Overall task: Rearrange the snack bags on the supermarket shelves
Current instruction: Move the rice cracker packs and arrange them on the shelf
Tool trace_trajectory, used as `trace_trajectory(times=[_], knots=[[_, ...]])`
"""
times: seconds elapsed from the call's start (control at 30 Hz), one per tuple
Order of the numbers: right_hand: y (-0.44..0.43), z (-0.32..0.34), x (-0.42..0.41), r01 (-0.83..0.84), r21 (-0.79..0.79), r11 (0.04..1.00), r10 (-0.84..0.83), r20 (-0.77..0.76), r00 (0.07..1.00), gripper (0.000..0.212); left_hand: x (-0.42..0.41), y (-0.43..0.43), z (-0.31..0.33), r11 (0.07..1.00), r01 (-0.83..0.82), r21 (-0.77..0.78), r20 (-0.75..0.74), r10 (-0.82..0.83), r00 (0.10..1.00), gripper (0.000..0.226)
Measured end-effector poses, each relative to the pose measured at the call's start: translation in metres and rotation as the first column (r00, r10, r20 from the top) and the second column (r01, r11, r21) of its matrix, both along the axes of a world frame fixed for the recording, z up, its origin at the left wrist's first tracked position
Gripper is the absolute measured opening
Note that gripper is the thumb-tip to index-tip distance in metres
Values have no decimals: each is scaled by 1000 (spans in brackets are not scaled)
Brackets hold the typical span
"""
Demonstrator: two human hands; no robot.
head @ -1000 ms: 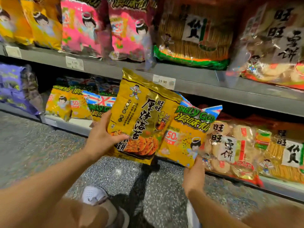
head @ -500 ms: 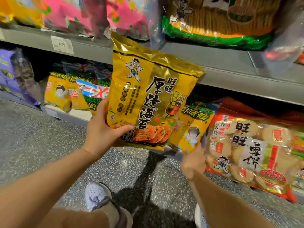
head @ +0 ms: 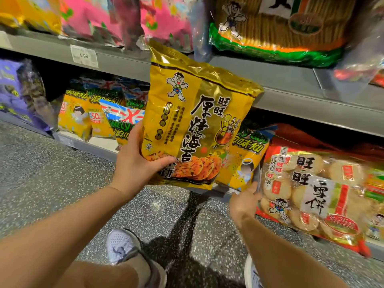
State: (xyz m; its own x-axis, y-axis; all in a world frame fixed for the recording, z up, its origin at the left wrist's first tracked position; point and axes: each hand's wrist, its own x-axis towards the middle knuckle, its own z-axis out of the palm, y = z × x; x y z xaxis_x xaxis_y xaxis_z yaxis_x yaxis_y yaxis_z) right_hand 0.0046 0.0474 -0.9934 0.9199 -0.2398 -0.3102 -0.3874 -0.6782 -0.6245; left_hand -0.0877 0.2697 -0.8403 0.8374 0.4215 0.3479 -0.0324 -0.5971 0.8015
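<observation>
My left hand [head: 137, 163] grips the lower left corner of a large gold rice-cracker bag [head: 193, 121], thumb across its front, holding it upright before the shelves. Behind it, my right hand [head: 246, 201] holds the bottom edge of a smaller yellow snack bag [head: 244, 161] at the lower shelf's front; the gold bag hides most of it and the fingers are hidden under it.
The lower shelf [head: 87, 143] carries yellow and flag-printed bags on the left and a red-trimmed clear bag of round crackers [head: 311, 190] on the right. The upper shelf [head: 291, 94] holds pink, yellow and green-edged bags. Purple bags [head: 18, 90] sit far left. Speckled floor and my shoes are below.
The gold bag has risen and come closer in my left hand. My right hand has pushed the yellow bag back toward the lower shelf, so it is now mostly hidden behind the gold bag.
</observation>
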Motion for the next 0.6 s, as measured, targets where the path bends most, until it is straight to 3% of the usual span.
trace_trajectory(times=[0.2,0.33,0.43,0.6], knots=[[7,-19,-9,5,196,981,-25,102,994,48,2,2,-2,1000,12,-29,4,-11,1000,88],[6,-21,-9,-136,136,981,130,53,990,64,2,3,-2,999,22,-41,7,-22,1000,101],[3,-20,-6,-240,93,966,247,-76,966,76,1,2,0,998,24,-58,4,-24,1000,93],[-1,-16,2,-242,166,956,270,-176,947,85,1,1,1,999,17,-52,-6,-18,1000,87]])
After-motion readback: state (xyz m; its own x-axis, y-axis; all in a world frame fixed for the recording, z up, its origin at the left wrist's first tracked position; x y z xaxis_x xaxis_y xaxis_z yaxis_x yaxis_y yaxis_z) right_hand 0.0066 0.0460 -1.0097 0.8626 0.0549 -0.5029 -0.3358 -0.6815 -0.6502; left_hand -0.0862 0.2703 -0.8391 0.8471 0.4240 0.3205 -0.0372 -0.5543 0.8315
